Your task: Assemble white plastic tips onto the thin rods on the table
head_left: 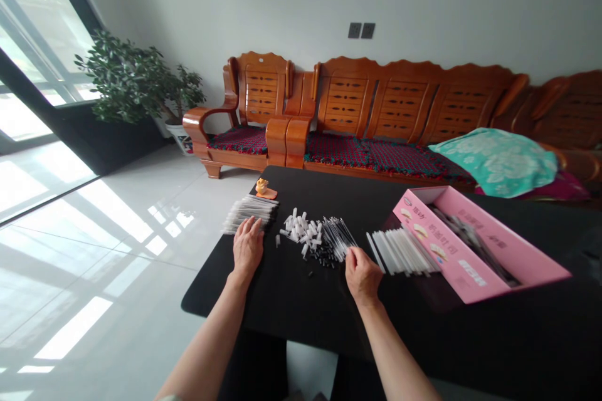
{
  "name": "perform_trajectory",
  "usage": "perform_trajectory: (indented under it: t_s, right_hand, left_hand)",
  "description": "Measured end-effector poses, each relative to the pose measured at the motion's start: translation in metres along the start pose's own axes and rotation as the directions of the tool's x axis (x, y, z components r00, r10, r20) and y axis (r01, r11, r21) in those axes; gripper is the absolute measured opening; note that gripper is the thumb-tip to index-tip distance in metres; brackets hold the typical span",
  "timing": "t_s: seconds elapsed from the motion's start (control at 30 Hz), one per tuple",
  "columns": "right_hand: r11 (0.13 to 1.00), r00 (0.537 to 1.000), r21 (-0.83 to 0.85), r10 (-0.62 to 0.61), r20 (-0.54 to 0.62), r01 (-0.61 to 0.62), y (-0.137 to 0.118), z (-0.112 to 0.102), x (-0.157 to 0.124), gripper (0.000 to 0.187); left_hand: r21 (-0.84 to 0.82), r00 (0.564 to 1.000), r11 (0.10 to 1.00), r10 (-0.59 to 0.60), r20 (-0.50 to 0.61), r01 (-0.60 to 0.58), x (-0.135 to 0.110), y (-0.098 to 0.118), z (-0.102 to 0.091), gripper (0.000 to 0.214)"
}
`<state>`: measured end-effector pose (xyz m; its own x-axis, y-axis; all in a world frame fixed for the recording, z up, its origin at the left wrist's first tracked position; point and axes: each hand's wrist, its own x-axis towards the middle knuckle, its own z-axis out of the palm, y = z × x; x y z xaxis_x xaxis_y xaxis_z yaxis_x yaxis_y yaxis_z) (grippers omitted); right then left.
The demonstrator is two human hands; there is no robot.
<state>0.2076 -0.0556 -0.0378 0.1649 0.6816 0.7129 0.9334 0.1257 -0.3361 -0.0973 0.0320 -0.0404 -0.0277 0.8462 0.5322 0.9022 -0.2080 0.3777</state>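
Note:
On the black table, my left hand [248, 243] lies with fingers stretched over the near end of a row of slim whitish sticks [249, 212], touching them. My right hand [364, 274] is closed in a pinch at the near right end of a bundle of thin dark-and-clear rods, like pen refills [336, 235]. What its fingertips hold is too small to make out. Between the hands sit a heap of short white plastic pieces [301, 229] and a scatter of tiny black pieces [323, 257]. Right of my right hand lies a row of translucent white tubes [402, 250].
An open pink box [470, 257] with dark contents stands at the table's right. A small yellow figure on an orange base [263, 188] sits at the far left of the black table [282, 301]. Beyond are a wooden sofa [348, 100] and a potted plant [136, 81].

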Motion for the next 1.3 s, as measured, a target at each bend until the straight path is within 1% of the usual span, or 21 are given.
perform_trajectory:
  t_s: [0.17,0.33,0.53,0.73,0.8,0.9,1.0,1.13,1.3]
  right_hand:
    - [1.000,1.000,-0.001,-0.009,-0.010,0.009,-0.001,0.000,0.001,0.030]
    - [1.000,1.000,-0.005,-0.010,-0.008,0.010,-0.002,0.000,0.001,0.028]
    - [1.000,1.000,-0.014,0.005,0.006,-0.004,-0.002,-0.001,0.001,0.030]
    - [1.000,1.000,-0.012,0.006,0.014,-0.006,-0.001,0.000,0.000,0.031]
    - [1.000,1.000,-0.010,0.006,0.014,-0.006,-0.001,0.000,0.000,0.029]
    - [1.000,1.000,-0.006,0.007,0.014,-0.007,-0.001,0.000,0.000,0.028]
    - [1.000,1.000,0.000,0.009,0.014,-0.009,0.000,0.001,0.000,0.028]
    - [1.000,1.000,0.007,0.015,0.016,-0.015,0.000,0.001,0.000,0.029]
    - [1.000,1.000,0.007,0.014,0.021,-0.014,0.000,0.001,0.000,0.028]
  left_hand:
    - [0.031,1.000,0.999,0.018,0.005,-0.018,-0.006,0.002,-0.007,0.035]
    - [0.051,1.000,0.998,0.031,-0.001,-0.031,-0.007,0.004,-0.012,0.032]
    - [0.047,0.999,0.998,0.040,0.007,-0.040,-0.008,0.002,-0.010,0.033]
    - [0.034,1.000,0.999,0.018,0.005,-0.018,-0.009,0.001,-0.005,0.030]
    - [0.021,1.000,0.999,0.025,-0.008,-0.025,-0.008,0.001,-0.005,0.030]
    - [-0.018,0.998,1.000,0.014,-0.065,-0.016,-0.007,0.001,-0.009,0.031]
    - [-0.051,0.995,0.999,-0.008,-0.097,0.003,-0.006,0.002,-0.012,0.026]
    - [-0.046,1.000,0.999,0.006,-0.030,-0.008,-0.006,0.004,-0.014,0.017]
    - [-0.032,1.000,0.999,0.006,0.002,-0.006,-0.007,0.004,-0.014,0.016]
